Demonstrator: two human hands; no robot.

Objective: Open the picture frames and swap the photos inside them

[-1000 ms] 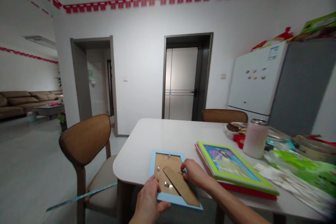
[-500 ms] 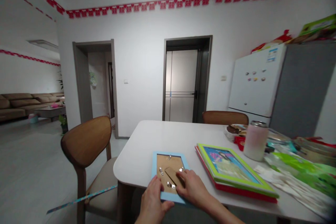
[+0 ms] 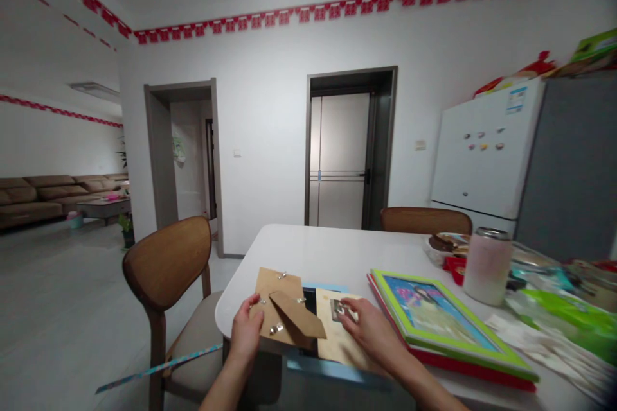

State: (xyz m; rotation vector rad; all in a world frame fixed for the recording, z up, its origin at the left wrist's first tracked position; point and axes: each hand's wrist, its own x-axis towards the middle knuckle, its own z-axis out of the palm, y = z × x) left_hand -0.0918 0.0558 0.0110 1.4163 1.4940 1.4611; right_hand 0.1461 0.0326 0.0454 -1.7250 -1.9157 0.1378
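My left hand (image 3: 247,324) grips the left edge of a brown backing board (image 3: 277,289), which has metal clips and a stand leg (image 3: 299,318) standing out from it. The board is tilted, lifted off a light blue picture frame (image 3: 332,369). Inside the frame lies a cream sheet (image 3: 335,337) with a small dark picture, beside a dark strip. Over that sheet is my right hand (image 3: 364,324), its bent fingers and thumb apart at the small picture; whether they touch the sheet is unclear. To the right, a green picture frame (image 3: 448,321) rests on a red one (image 3: 482,372).
On the right of the white table (image 3: 308,247) stand a pink and white bottle (image 3: 488,266), a green plastic pack (image 3: 563,311) and a white cloth (image 3: 535,340). One wooden chair (image 3: 171,263) is at the left, another chair (image 3: 427,221) behind the table.
The backing board has come out of the blue frame and moved left in my left hand, uncovering the cream sheet. My right hand has let go of the board's stand leg and shifted right.
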